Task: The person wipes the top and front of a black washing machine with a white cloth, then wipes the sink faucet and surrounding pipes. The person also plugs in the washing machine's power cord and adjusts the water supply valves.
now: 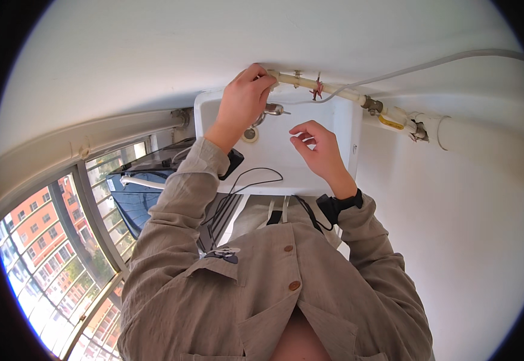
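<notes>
My left hand [247,102] reaches over the back edge of a white sink [209,111], its fingers closed at the left end of a cream pipe [301,80] on the wall. What sits inside those fingers is hidden. Just below that hand a metal tap [275,109] juts over the basin, partly covered by it. Above the basin's right half hangs my right hand [319,147], empty, the thumb and curled fingers apart. A round drain [250,134] shows in the basin between the two hands.
A grey hose [406,68] runs from the sink up the wall rightward. Red ties [317,90] and a yellow-handled valve [391,123] sit along the pipe. Left are a barred window [63,240] and a dark blue appliance [135,201]. A black cable [247,182] hangs over the sink's front.
</notes>
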Available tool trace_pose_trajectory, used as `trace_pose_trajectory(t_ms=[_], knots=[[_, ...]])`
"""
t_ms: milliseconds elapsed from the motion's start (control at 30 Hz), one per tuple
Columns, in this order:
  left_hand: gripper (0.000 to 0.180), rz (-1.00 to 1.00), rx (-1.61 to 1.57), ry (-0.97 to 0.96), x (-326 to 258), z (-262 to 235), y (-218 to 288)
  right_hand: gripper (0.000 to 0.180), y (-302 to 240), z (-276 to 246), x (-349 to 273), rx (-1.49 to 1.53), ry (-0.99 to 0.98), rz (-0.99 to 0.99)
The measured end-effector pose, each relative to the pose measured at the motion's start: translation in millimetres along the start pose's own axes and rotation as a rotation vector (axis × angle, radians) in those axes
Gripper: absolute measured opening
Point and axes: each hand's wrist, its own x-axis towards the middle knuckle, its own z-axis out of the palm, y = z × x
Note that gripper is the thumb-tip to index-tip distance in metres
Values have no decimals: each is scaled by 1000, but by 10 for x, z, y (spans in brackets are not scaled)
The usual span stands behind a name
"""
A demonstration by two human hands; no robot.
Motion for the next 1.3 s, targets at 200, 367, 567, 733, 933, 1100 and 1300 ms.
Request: trace_pose_trajectory(t_ms=[200, 367, 567, 733, 933, 1100, 1300], knots=[[15, 1, 96, -238, -67, -148, 30, 16, 262, -123, -153, 38, -98, 46], [18, 2, 5, -23, 24, -176, 29, 16, 281, -200, -196, 42, -122, 52], [14, 100, 264, -261, 72, -2, 136, 16, 290, -339, -217, -25, -119, 35], [14, -176, 139, -304, -14, -368, 132, 17, 337, -540, -328, -47, -82, 41], [17, -145, -102, 75, -178, -79, -23, 18, 424, -681, -472, -68, -43, 97], [18, -394, 5, -256, -522, -261, -317, 19, 453, -763, -555, -73, -13, 118], [19, -432, -259, 82, -204, -68, -208, 17, 415, -767, -568, -105, -21, 144]])
